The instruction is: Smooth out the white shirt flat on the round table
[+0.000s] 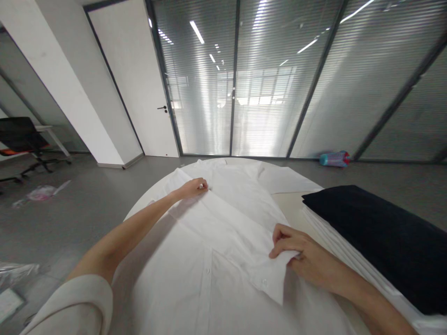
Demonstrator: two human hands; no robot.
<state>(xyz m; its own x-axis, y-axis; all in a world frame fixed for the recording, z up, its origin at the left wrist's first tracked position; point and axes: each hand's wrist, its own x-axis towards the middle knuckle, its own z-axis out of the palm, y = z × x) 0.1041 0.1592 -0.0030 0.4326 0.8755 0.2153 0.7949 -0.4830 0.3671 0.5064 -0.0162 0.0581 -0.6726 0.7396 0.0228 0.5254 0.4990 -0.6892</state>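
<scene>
A white button-up shirt (181, 274) lies spread over a round table, its collar at the far end. One sleeve (240, 218) is folded diagonally across the body. My right hand (293, 246) is closed on the cuff end of that sleeve and lifts it a little; a small button shows on the cuff, whose corner points down. Farther off, to the left, my left hand (195, 188) pinches the shirt fabric near the upper end of the fold. The other sleeve stretches out toward the far right of the table.
Folded dark cloth (380, 237) tops a stack of folded white garments (331, 232) at the table's right. A blue and red bundle (334, 159) lies on the floor by the glass wall. Clear plastic (42, 191) and an office chair (24, 139) are at left.
</scene>
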